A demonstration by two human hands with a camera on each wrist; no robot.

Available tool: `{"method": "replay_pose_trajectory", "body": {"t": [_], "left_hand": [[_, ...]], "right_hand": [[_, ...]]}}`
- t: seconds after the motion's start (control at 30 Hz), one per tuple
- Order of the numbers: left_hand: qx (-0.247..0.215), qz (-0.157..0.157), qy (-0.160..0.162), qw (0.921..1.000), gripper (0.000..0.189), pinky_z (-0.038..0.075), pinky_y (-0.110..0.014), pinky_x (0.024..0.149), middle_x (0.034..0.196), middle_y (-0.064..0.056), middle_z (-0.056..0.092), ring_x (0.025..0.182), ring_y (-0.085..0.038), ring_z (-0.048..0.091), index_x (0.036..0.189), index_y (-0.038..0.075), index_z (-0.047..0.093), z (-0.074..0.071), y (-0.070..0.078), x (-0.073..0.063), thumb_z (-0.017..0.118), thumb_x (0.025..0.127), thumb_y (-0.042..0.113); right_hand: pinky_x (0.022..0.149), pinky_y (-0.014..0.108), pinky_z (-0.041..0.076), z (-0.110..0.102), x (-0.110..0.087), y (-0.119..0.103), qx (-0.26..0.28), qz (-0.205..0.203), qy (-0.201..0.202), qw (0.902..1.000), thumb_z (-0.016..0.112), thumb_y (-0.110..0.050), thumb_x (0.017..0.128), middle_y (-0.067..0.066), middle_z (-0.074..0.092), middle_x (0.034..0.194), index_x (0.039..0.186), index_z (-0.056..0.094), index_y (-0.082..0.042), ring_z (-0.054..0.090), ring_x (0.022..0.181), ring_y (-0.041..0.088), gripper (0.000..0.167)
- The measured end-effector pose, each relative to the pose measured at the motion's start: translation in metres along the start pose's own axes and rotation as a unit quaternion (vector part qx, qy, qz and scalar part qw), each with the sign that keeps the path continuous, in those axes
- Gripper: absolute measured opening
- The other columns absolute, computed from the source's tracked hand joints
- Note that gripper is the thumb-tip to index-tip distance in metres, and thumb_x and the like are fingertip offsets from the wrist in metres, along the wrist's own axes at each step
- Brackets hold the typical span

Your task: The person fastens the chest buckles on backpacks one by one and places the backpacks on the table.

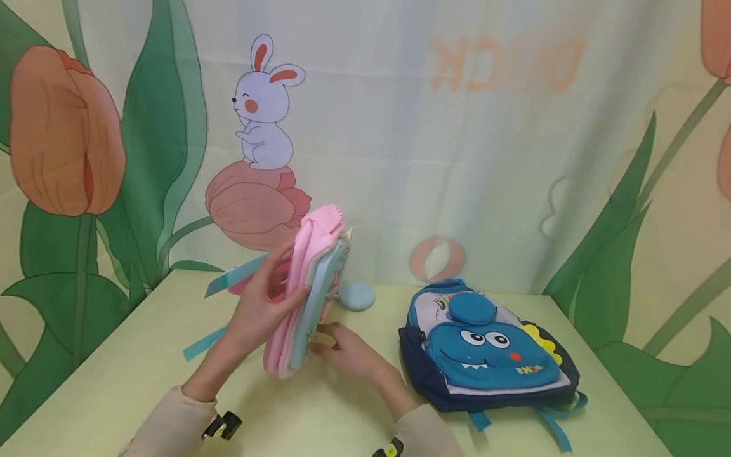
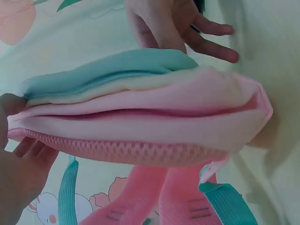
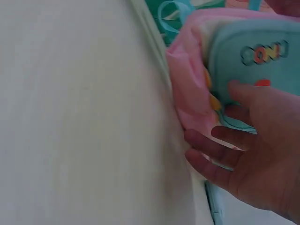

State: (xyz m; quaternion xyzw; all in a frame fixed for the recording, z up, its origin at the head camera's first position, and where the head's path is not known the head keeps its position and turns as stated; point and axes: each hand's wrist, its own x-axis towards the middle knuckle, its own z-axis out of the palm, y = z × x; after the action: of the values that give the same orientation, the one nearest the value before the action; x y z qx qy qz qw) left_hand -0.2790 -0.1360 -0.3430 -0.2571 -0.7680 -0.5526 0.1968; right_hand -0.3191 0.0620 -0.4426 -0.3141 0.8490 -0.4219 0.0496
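A small pink backpack (image 1: pixel 297 279) with a teal front pocket (image 3: pixel 253 70) is tilted up on edge over the table. My left hand (image 1: pixel 257 311) grips it by one side, thumb toward the teal pocket and fingers behind the mesh back (image 2: pixel 136 150). Turquoise straps (image 1: pixel 237 276) hang from its back. By the front pocket is my right hand (image 1: pixel 348 355), its fingers spread and loosely bent, holding nothing. In the right wrist view the fingertips (image 3: pixel 194 136) are close to the pink side; whether they touch it I cannot tell.
On the right of the table (image 1: pixel 274 425) lies a blue backpack (image 1: pixel 491 355) with a cartoon face, its straps toward the front edge. A round light-blue piece (image 1: pixel 356 296) shows behind the pink backpack. A printed curtain (image 1: pixel 371 158) hangs along the back.
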Motion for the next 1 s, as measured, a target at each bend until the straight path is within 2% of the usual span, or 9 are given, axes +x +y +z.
{"method": "replay_pose_trajectory", "body": {"t": [0.1,0.23,0.37,0.47,0.57,0.73,0.87,1.0], "left_hand": [[0.017,0.019,0.031,0.9992,0.071,0.055,-0.051,0.089,0.14,-0.006,0.058,0.115,-0.031,0.066,0.149,0.036,0.04,0.001,-0.002,0.001,0.072,0.09,0.011],[0.028,0.024,0.047,0.9982,0.064,0.056,-0.049,0.089,0.136,-0.006,0.061,0.113,-0.028,0.067,0.145,0.032,0.046,0.002,-0.001,0.002,0.072,0.091,0.01],[0.04,0.031,0.056,0.9972,0.06,0.058,-0.034,0.085,0.128,-0.005,0.06,0.107,-0.022,0.067,0.142,0.029,0.051,0.003,0.003,0.005,0.072,0.09,0.008],[0.046,0.037,0.062,0.9963,0.06,0.056,-0.022,0.083,0.125,-0.004,0.058,0.103,-0.019,0.066,0.142,0.027,0.052,0.004,0.005,0.006,0.072,0.09,0.007],[0.05,0.037,0.067,0.9958,0.059,0.055,-0.019,0.083,0.126,-0.003,0.057,0.103,-0.017,0.065,0.142,0.027,0.052,0.004,0.006,0.006,0.072,0.09,0.007],[0.053,0.04,0.052,0.9964,0.06,0.055,-0.02,0.084,0.125,-0.003,0.056,0.104,-0.019,0.064,0.142,0.027,0.052,0.006,0.005,0.003,0.072,0.09,0.007],[0.054,0.062,0.033,0.9961,0.061,0.055,-0.021,0.083,0.121,-0.005,0.056,0.101,-0.021,0.066,0.142,0.022,0.052,0.011,0.006,-0.001,0.073,0.088,0.003],[0.06,0.093,0.023,0.9936,0.06,0.056,-0.022,0.084,0.12,-0.006,0.056,0.1,-0.021,0.067,0.142,0.018,0.053,0.015,0.004,-0.003,0.072,0.087,0.0]], "right_hand": [[0.092,0.035,0.053,-0.017,-0.002,-0.002,-0.008,-0.008,0.025,0.9996,0.056,-0.025,0.101,0.01,0.057,0.141,0.139,0.055,-0.007,0.056,0.127,0.026,0.042],[0.09,0.039,0.054,-0.044,-0.009,-0.014,0.003,-0.038,0.103,0.994,0.058,-0.021,0.101,0.013,0.059,0.138,0.138,0.055,-0.007,0.06,0.119,0.029,0.04],[0.088,0.039,0.053,-0.069,-0.017,-0.036,0.044,-0.064,0.2,0.9768,0.06,-0.023,0.1,0.009,0.057,0.137,0.141,0.053,-0.013,0.064,0.11,0.027,0.043],[0.091,0.043,0.052,-0.083,-0.023,-0.055,0.057,-0.088,0.253,0.9617,0.061,-0.024,0.099,0.007,0.054,0.138,0.144,0.05,-0.017,0.063,0.113,0.027,0.046],[0.093,0.043,0.052,-0.09,-0.028,-0.07,0.047,-0.115,0.269,0.9552,0.062,-0.02,0.099,0.006,0.051,0.138,0.144,0.049,-0.015,0.061,0.118,0.027,0.047],[0.092,0.038,0.053,-0.09,-0.032,-0.086,0.016,-0.167,0.258,0.9514,0.066,-0.013,0.096,0.005,0.046,0.142,0.144,0.05,-0.014,0.055,0.12,0.024,0.051],[0.091,0.042,0.053,-0.089,-0.034,-0.091,-0.004,-0.194,0.263,0.9451,0.068,-0.011,0.094,0.005,0.044,0.145,0.143,0.051,-0.015,0.051,0.12,0.023,0.053],[0.091,0.048,0.051,-0.09,-0.037,-0.094,-0.003,-0.193,0.274,0.9424,0.07,-0.013,0.093,0.004,0.043,0.147,0.144,0.051,-0.016,0.049,0.123,0.026,0.055]]}}
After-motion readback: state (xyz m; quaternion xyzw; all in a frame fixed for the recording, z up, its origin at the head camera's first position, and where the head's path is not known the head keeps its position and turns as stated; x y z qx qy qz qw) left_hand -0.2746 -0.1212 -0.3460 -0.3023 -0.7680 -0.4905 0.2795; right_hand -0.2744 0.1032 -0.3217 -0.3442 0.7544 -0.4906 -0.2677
